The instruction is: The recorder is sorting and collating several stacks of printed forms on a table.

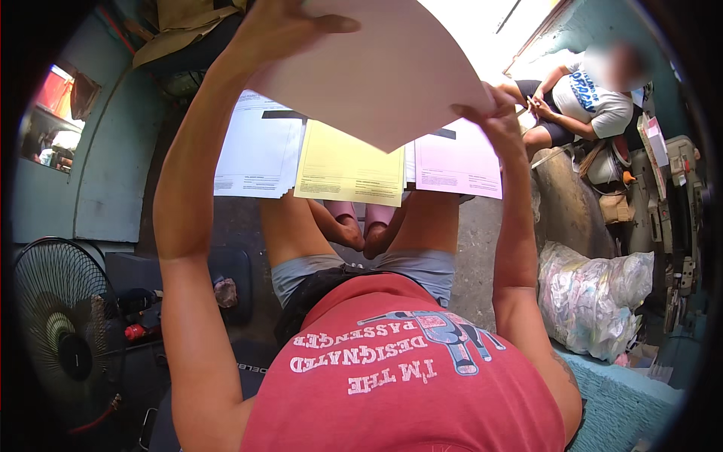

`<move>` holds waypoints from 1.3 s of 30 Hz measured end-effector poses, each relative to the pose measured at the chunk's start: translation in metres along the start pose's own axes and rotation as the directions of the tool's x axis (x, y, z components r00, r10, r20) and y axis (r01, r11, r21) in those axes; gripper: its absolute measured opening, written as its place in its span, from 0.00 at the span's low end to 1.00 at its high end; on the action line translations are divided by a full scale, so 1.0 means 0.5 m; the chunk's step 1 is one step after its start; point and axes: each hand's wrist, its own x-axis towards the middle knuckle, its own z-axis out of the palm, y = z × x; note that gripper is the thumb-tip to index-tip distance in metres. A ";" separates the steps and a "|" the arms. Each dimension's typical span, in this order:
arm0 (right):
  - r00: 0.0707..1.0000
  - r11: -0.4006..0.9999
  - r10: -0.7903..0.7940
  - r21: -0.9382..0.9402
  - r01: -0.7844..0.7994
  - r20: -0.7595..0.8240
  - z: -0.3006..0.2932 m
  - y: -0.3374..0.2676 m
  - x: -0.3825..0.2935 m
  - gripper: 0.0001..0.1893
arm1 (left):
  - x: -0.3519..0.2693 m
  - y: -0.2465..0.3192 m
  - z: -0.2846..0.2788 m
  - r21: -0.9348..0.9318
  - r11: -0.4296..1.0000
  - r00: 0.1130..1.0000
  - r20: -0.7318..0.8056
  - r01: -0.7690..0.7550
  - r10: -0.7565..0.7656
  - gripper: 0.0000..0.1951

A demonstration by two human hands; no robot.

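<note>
A large pale sheet of paper (384,68) is raised in front of me, tilted, one corner hanging down. My left hand (288,28) grips its edge at the upper left, thumb on the near face. At its right side my right hand (497,116) pinches the edge between thumb and fingers. Below the sheet lie a stack of white printed forms (254,152), a stack of yellow forms (350,164) and a pink form (457,161), side by side above my knees. The raised sheet hides their far parts. Dark strips (282,114) lie at the far part of the forms.
Another person (593,101) sits at the upper right, hands together. A filled clear plastic bag (593,299) stands at the right on a teal ledge (627,395). A black fan (68,339) is at the left, near a red-capped object (134,332).
</note>
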 end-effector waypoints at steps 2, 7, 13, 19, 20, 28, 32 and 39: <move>0.992 0.926 -0.052 0.366 0.091 -0.113 -0.031 0.030 -0.002 0.12 | -0.033 -0.034 0.004 0.041 0.999 0.997 -0.074 0.018 -0.015 0.14; 0.989 0.839 0.055 0.544 0.029 -0.138 0.082 0.092 0.003 0.10 | -0.133 -0.149 0.084 -0.364 0.931 0.919 -0.366 0.007 -0.150 0.14; 0.951 0.941 0.073 0.336 0.034 -0.301 0.156 0.091 -0.010 0.08 | -0.207 -0.222 0.133 -0.465 0.885 0.870 -0.444 -0.021 -0.213 0.11; 0.931 0.999 0.047 0.037 -0.037 -0.361 0.188 0.110 -0.056 0.08 | -0.265 -0.250 0.165 -0.435 0.898 0.866 -0.427 0.057 -0.262 0.12; 0.933 0.999 0.045 0.017 -0.042 -0.357 0.196 0.117 -0.065 0.08 | -0.277 -0.260 0.171 -0.446 0.891 0.871 -0.405 0.077 -0.278 0.12; 0.925 0.999 0.043 0.035 -0.032 -0.378 0.216 0.134 -0.083 0.10 | -0.312 -0.294 0.216 -0.427 0.891 0.857 -0.391 0.154 -0.335 0.13; 0.927 0.995 0.059 -0.051 -0.083 -0.369 0.219 0.138 -0.093 0.10 | -0.332 -0.323 0.245 -0.501 0.854 0.832 -0.408 0.142 -0.377 0.12; 0.902 0.994 0.101 -0.005 -0.113 -0.420 0.219 0.124 -0.019 0.11 | -0.231 -0.313 0.169 -0.179 0.960 0.858 -0.435 0.216 -0.274 0.14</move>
